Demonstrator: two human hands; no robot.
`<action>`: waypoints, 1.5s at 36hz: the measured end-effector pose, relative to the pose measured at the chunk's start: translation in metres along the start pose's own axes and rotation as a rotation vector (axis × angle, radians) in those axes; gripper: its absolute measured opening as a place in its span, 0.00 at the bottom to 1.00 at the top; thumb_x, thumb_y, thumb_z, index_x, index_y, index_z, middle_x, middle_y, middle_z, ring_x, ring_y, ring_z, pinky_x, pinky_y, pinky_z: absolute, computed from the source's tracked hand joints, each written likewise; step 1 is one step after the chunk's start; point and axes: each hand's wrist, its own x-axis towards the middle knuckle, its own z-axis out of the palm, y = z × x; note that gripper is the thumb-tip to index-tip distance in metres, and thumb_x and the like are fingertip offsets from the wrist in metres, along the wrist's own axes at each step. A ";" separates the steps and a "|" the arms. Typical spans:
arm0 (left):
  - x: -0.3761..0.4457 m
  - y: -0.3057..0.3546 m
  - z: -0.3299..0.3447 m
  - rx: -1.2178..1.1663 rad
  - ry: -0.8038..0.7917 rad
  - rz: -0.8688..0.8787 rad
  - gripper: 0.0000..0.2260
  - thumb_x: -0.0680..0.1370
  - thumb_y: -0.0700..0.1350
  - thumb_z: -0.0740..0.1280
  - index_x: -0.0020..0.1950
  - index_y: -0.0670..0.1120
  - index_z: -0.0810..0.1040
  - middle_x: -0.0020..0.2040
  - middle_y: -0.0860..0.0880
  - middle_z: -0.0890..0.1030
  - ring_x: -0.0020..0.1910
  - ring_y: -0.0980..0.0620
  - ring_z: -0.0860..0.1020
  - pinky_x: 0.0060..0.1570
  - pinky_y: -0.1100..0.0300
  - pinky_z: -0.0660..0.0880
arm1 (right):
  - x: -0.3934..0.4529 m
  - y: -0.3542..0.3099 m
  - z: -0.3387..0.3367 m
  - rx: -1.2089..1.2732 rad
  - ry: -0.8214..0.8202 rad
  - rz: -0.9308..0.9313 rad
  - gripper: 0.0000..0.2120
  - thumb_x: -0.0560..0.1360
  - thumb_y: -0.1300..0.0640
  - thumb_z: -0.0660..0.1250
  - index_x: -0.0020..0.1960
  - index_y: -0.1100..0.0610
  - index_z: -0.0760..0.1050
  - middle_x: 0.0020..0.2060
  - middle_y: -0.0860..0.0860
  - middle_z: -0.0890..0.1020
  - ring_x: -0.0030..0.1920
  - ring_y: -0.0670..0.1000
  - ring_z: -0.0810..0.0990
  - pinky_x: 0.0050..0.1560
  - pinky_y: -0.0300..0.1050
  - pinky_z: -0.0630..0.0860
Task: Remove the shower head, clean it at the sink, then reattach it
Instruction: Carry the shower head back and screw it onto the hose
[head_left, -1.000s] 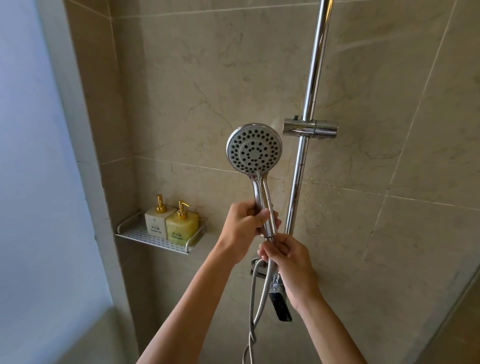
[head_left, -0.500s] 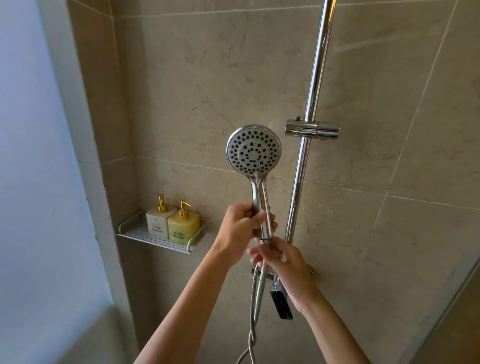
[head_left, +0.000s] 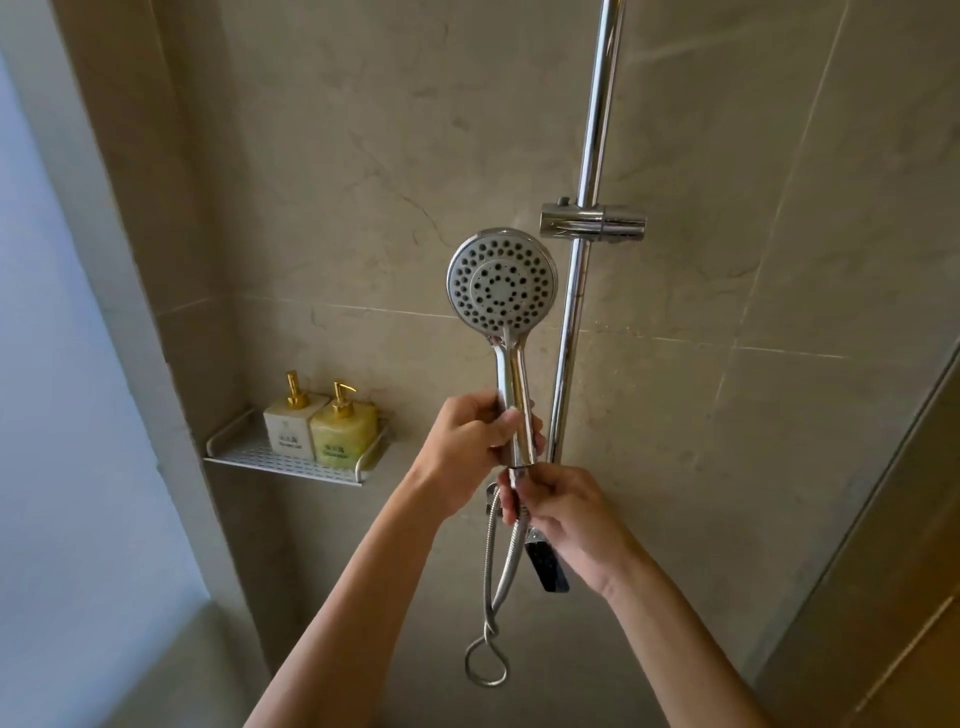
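A chrome shower head (head_left: 502, 283) with a round grey spray face stands upright in front of the tiled wall, off its holder. My left hand (head_left: 467, 447) grips its chrome handle near the lower end. Just below, my right hand (head_left: 558, 506) pinches the hose fitting at the handle's base. The metal hose (head_left: 496, 582) hangs down from there and curls into a loop. The chrome holder bracket (head_left: 592, 224) sits with nothing in it on the vertical slide rail (head_left: 576, 291), up and right of the head.
A white perforated shelf (head_left: 249, 457) in the left corner carries a white and a yellow pump bottle (head_left: 342, 428). A dark mixer lever (head_left: 546, 566) shows under my right wrist. Beige tile walls enclose the space; a frame edge runs down the right.
The view has dipped slightly, showing the hose loop lower down. My right hand has shifted its fingers on the fitting below the handle. My left hand keeps its grip.
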 end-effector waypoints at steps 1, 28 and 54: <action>0.000 0.000 0.000 -0.006 -0.008 0.002 0.08 0.80 0.30 0.59 0.55 0.28 0.75 0.43 0.37 0.80 0.42 0.41 0.82 0.45 0.49 0.81 | 0.000 -0.002 -0.002 0.027 -0.026 0.021 0.06 0.76 0.62 0.69 0.47 0.64 0.82 0.40 0.59 0.81 0.40 0.54 0.79 0.48 0.46 0.78; 0.049 -0.008 0.039 0.083 -0.101 0.005 0.07 0.79 0.34 0.64 0.52 0.32 0.80 0.43 0.38 0.81 0.41 0.43 0.82 0.42 0.53 0.80 | 0.059 -0.099 -0.043 -0.495 0.219 -0.199 0.10 0.74 0.50 0.74 0.49 0.56 0.84 0.44 0.55 0.87 0.46 0.56 0.85 0.54 0.53 0.80; 0.102 -0.021 0.099 0.110 -0.366 0.025 0.08 0.82 0.42 0.64 0.46 0.40 0.80 0.48 0.39 0.82 0.46 0.43 0.83 0.58 0.43 0.79 | 0.062 -0.170 -0.121 -0.466 0.425 -0.291 0.06 0.77 0.57 0.70 0.46 0.57 0.85 0.45 0.55 0.87 0.47 0.52 0.85 0.44 0.43 0.79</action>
